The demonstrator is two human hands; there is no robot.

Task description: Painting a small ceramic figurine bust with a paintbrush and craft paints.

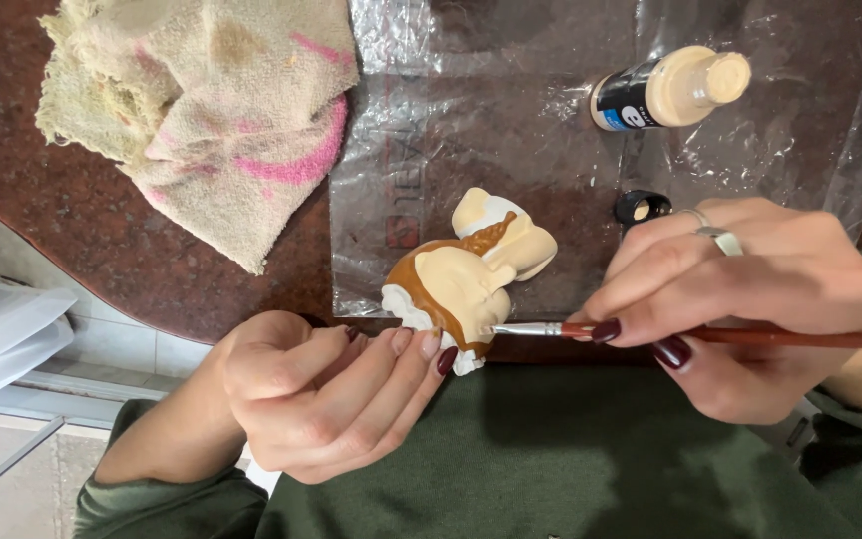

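Open plastic sheet [511,150] lies between the rag [212,110] and paint bottle [665,92].

figurine [466,284] cream, caramel brown, white | cloth [216,110] beige, pink streaks | paint bottle [665,92] cream | counter [102,240] reddish-brown speckled

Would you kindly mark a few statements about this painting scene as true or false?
1. The right hand holds a paintbrush. True.
2. The left hand is empty. False: it holds a small cream and brown figurine.
3. The paint bottle stands upright with its cap on. False: it lies on its side, and a black cap sits apart from it.
4. A stained cloth lies on the dark countertop. True.
5. The brush tip touches the figurine. True.
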